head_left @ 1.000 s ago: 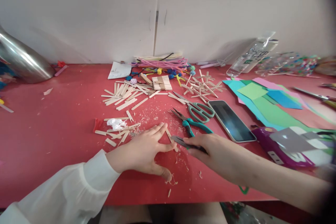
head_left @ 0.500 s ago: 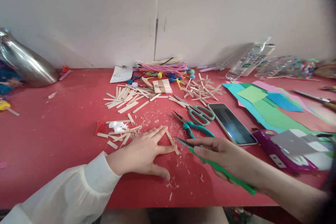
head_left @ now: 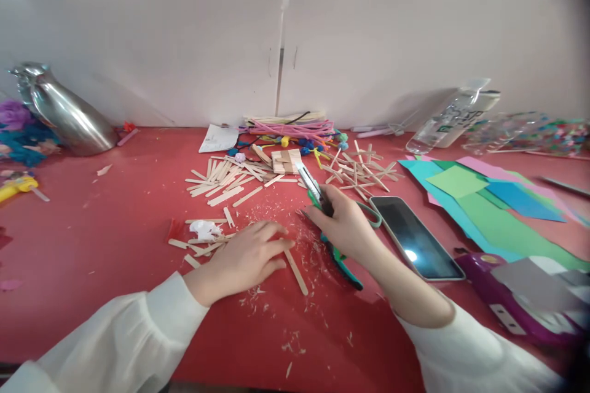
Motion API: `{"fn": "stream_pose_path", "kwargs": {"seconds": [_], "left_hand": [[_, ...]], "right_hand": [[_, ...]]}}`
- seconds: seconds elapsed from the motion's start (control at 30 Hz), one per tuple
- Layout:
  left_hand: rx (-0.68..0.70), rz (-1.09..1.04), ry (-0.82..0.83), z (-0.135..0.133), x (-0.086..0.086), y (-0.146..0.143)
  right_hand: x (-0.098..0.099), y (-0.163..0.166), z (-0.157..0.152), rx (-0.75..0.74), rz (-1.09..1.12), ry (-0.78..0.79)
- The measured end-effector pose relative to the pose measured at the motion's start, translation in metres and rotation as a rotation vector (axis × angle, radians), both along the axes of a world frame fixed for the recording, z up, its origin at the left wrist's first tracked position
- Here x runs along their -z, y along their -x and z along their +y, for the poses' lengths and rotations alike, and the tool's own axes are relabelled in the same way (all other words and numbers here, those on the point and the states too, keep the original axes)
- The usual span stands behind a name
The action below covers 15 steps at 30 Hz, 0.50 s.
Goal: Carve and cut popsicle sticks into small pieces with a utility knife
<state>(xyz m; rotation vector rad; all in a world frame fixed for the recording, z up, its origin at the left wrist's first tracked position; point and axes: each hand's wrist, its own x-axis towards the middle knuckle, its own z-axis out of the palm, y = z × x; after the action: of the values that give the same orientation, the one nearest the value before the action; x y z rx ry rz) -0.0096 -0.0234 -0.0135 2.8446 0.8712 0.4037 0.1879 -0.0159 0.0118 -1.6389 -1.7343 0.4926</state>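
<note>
My left hand (head_left: 246, 261) lies on the red table with its fingers stretched out and slightly apart. Its fingertips are at the upper end of a wooden craft stick (head_left: 297, 273), which lies tilted on the table; whether they press on it I cannot tell. My right hand (head_left: 348, 224) is closed around a green utility knife (head_left: 310, 179), its blade end pointing up and away to the left. Partly hidden beneath that hand are teal-handled pliers (head_left: 346, 273) and scissors (head_left: 372, 215). Pale wood shavings (head_left: 295, 341) are scattered around the stick.
A pile of craft sticks (head_left: 221, 178) and crossed sticks (head_left: 362, 167) lie farther back, before pink pipe cleaners (head_left: 295, 128). A phone (head_left: 417, 236), coloured paper (head_left: 488, 209) and a purple device (head_left: 495, 288) are at right. A steel jug (head_left: 76, 113) stands at left.
My right hand has moved up and away with the knife, off the stick, over the pliers and scissors. My left hand has drawn back slightly. The view has tilted up.
</note>
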Motion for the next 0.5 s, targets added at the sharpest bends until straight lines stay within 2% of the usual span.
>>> {"fn": "stream_pose_path", "kwargs": {"seconds": [0.13, 0.23, 0.3, 0.4, 0.5], "left_hand": [[-0.014, 0.072, 0.065, 0.005, -0.007, -0.009], [-0.110, 0.080, 0.157, 0.007, -0.017, -0.014], [-0.203, -0.003, 0.298, 0.010, -0.022, -0.017], [-0.301, -0.238, 0.548, 0.017, -0.025, -0.024], [-0.369, -0.423, 0.658, 0.023, -0.019, -0.029]], "right_hand": [[0.010, -0.005, 0.000, -0.003, 0.031, -0.024], [0.016, -0.010, -0.003, -0.047, 0.180, 0.020], [0.019, -0.012, -0.002, -0.048, 0.274, 0.025], [0.019, -0.013, -0.001, -0.020, 0.410, 0.054], [0.013, -0.011, 0.000, -0.008, 0.590, 0.158]]}}
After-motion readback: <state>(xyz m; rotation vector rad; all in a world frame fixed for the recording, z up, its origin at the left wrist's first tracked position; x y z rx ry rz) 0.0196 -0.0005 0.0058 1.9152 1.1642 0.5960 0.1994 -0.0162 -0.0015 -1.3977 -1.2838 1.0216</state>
